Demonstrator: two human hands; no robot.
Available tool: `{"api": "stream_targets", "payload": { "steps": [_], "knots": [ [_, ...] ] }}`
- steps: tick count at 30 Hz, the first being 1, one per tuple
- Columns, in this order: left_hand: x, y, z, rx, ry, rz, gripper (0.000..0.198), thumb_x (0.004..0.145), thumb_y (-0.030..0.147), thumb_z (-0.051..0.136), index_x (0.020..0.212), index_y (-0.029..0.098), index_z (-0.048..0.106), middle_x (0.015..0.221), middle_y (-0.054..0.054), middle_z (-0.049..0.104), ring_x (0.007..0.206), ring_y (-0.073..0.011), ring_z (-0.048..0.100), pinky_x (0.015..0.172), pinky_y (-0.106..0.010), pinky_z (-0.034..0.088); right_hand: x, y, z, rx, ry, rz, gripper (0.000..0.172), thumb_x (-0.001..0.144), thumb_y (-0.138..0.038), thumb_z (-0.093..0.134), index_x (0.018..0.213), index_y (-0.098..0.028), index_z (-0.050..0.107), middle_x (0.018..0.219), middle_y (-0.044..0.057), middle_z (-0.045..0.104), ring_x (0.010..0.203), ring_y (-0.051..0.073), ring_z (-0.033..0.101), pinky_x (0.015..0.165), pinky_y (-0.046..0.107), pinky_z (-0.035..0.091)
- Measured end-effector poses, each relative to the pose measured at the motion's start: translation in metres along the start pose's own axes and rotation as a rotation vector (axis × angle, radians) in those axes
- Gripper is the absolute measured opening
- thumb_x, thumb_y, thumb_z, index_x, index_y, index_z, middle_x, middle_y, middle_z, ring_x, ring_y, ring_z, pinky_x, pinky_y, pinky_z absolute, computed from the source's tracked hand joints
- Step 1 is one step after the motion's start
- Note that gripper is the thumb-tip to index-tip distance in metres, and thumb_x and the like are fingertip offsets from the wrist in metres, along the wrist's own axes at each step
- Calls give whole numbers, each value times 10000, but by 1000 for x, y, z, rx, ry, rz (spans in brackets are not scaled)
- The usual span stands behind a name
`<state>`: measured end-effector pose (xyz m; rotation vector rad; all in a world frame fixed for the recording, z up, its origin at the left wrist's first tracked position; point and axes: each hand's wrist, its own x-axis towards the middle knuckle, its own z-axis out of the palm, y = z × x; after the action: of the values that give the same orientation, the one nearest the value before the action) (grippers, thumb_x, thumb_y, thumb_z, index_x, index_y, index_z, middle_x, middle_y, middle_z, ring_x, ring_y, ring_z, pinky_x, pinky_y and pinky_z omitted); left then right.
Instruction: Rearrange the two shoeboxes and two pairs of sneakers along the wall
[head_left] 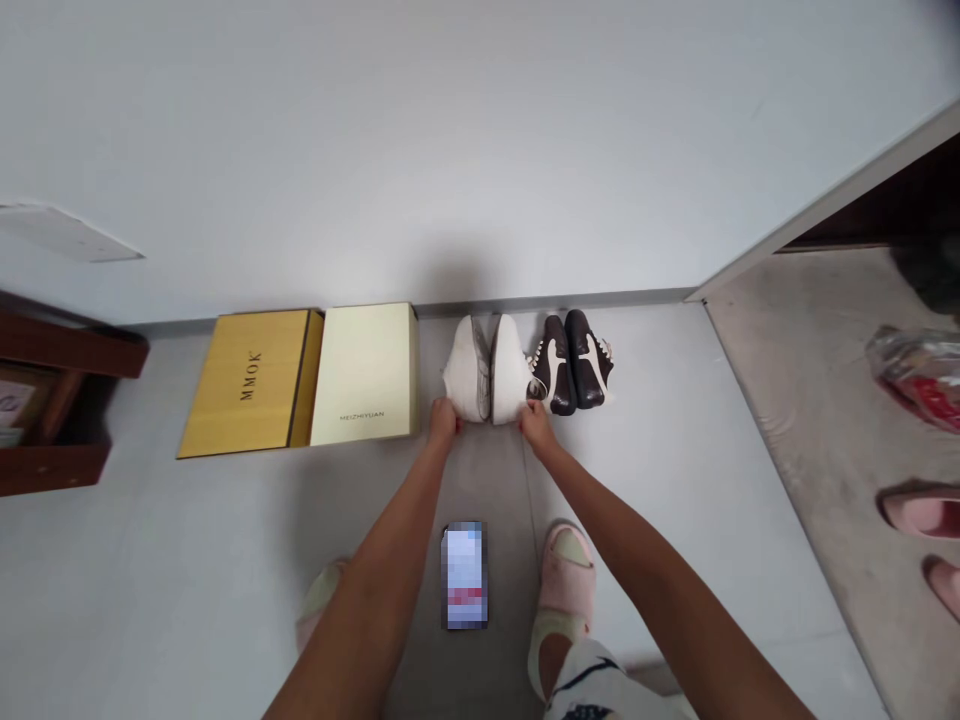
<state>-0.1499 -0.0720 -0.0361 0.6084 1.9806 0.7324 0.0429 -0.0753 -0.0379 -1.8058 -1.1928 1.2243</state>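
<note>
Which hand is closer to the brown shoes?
Right. The right hand is close beside the brown shoes; the left hand is farther left, by the left white shoe.

To your left, a yellow box (pixel 240 385) lettered MMOK lies directly beside a cream box (pixel 364 370) lettered MEIZHIYUAN, both on the grey floor (pixel 712 480) near the pale wall (pixel 450 140). On your right, dark brown shoes (pixel 585 360) with cream trim stand side by side. Nearer you, a phone (pixel 465 575) lies face up, its screen lit but pixelated. At your far left, note brown wooden furniture (pixel 60 470); at your far right, clear plastic packaging (pixel 911 370) with red inside, above pink slippers (pixel 930 512).
</note>
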Motion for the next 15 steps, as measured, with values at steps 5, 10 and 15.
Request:
{"api": "stream_targets", "payload": {
  "steps": [5,10,15],
  "knots": [
    [-22,10,9,259,27,181,691,809,192,554,1476,61,433,1523,-297,480,1420,-340,506,1119,-450,444,-39,10,-1,-93,195,-212,470,866,-226,482,1321,-125,540,1360,213,551,1189,267,578,960,431,535],
    [-59,22,-68,866,-597,835,618,851,235,541,1467,200,514,1457,-164,604,1302,-300,618,1117,-439,464,-77,-15,3,-215,-126,-388,375,874,-167,487,1230,-179,605,1221,153,628,970,229,641,911,426,560],
    [-63,-17,-208,956,-513,794,551,840,268,574,1386,204,602,1407,-151,653,1334,-318,597,1157,-461,438,-103,-65,64,-479,-644,-417,427,839,-210,634,1261,-141,630,1233,177,678,1137,288,656,1051,445,493]
  ]
}}
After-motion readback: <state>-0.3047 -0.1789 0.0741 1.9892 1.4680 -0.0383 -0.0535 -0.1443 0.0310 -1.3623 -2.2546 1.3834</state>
